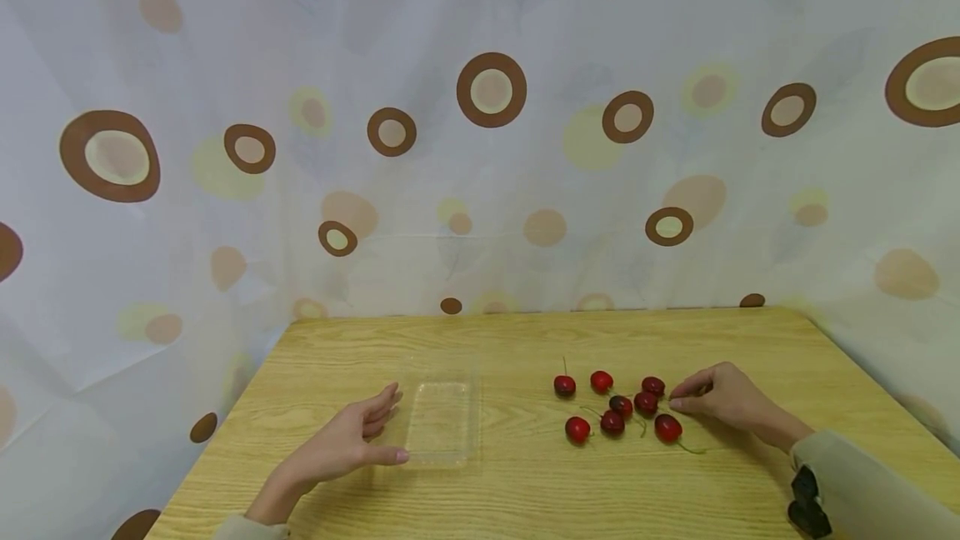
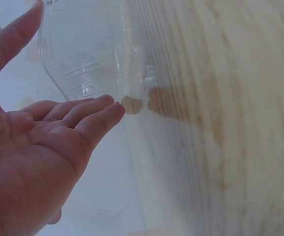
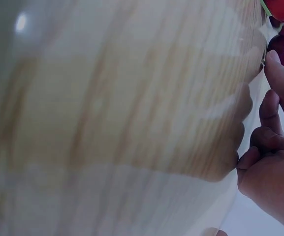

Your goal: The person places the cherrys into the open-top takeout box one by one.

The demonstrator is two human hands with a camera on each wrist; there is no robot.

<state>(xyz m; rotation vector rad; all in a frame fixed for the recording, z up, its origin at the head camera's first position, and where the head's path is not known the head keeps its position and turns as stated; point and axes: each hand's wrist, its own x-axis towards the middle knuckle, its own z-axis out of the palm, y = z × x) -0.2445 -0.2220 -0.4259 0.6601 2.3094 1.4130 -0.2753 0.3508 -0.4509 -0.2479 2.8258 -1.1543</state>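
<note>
A clear plastic box stands on the table left of the middle. My left hand is at its left side, fingers extended and thumb spread toward the near edge. In the left wrist view, the left hand faces the box with its palm bare. Several red cherries with stems lie grouped on the right. At the group's right edge, my right hand brings thumb and index finger together beside a dark cherry, seemingly pinching its stem. The right wrist view shows the thumb close against a dark cherry.
The wood-grain table carries the box and cherries. A patterned curtain hangs behind it and along both sides. One bright cherry lies at the near left of the group, another just in front of my right fingers.
</note>
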